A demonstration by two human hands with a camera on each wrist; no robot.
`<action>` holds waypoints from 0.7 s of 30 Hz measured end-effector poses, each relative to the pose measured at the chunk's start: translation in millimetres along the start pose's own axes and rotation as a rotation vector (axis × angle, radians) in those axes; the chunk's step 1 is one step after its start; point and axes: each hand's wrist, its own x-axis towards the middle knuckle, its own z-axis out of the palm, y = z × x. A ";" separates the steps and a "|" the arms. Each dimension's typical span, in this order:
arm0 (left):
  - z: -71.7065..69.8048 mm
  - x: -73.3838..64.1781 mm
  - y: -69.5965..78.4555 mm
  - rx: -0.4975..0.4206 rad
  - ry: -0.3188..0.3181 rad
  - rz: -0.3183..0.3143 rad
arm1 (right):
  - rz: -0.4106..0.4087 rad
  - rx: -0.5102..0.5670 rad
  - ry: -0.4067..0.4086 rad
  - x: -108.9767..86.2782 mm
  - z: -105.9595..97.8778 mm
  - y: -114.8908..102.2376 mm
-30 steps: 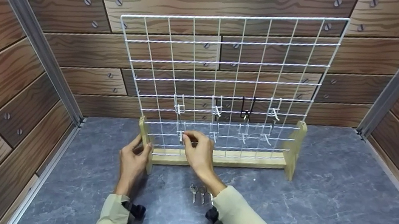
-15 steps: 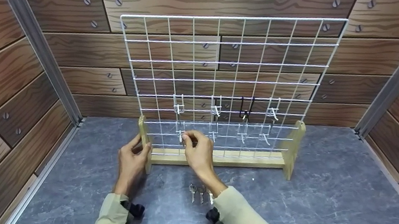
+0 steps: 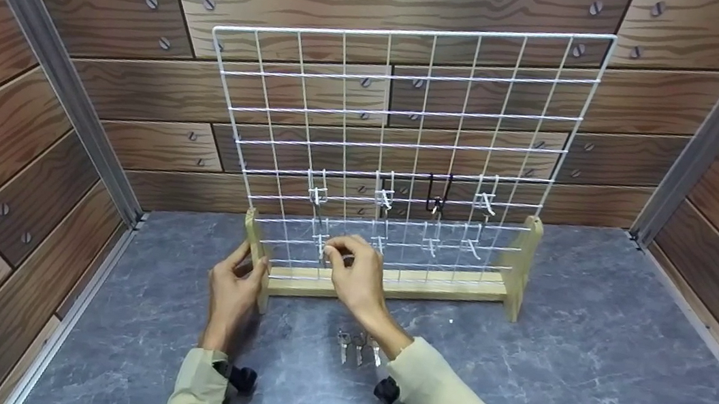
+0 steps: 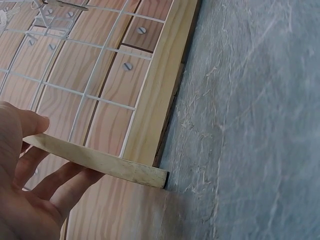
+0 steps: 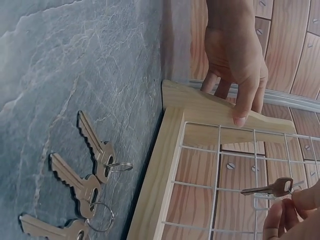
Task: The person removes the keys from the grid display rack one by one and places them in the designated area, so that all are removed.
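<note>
My right hand (image 3: 358, 277) is at the lower left hook of a white wire grid rack (image 3: 401, 144). Between its thumb and fingertips it pinches the ring end of a metal key (image 5: 280, 187), seen in the right wrist view with its blade pointing away from the fingers. Whether the ring sits on the hook is hidden by the fingers. My left hand (image 3: 232, 293) grips the rack's left wooden end piece (image 4: 105, 162), thumb on one side and fingers on the other. Three loose keys (image 5: 75, 182), with rings showing on at least two, lie on the table before the rack.
White hooks (image 3: 384, 198) hang in two rows low on the grid, beside one black hook (image 3: 437, 201). Keys appear to hang from several upper hooks. A wooden base bar (image 3: 445, 285) joins both end pieces. Wood-patterned walls enclose the grey marbled table (image 3: 586, 367).
The whole head view shifts slightly to the left. Both hands keep nearly the same place against the rack, and the right hand still pinches the key.
</note>
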 end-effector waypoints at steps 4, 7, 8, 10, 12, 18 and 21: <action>0.3 -0.7 0.9 -0.006 0.004 -0.005 | 0.007 -0.006 -0.011 -0.8 -2.0 -0.9; 1.2 -0.2 2.4 -0.002 0.006 -0.015 | 0.008 -0.007 -0.020 -0.8 -3.2 -0.8; 1.4 0.0 2.9 -0.002 0.007 -0.017 | 0.007 -0.005 -0.022 -0.6 -3.5 -0.9; 1.9 0.3 3.0 -0.014 0.009 -0.021 | 0.003 -0.001 -0.026 -0.5 -4.0 -1.1; 2.0 0.2 2.5 -0.019 0.012 -0.020 | 0.002 0.004 -0.029 -0.8 -4.8 -1.8; 2.2 0.5 -0.1 -0.036 0.015 -0.008 | -0.010 0.006 -0.033 -2.1 -7.3 -3.5; 1.6 0.0 -0.6 -0.015 0.014 -0.012 | -0.014 0.001 -0.041 -3.5 -8.4 -3.5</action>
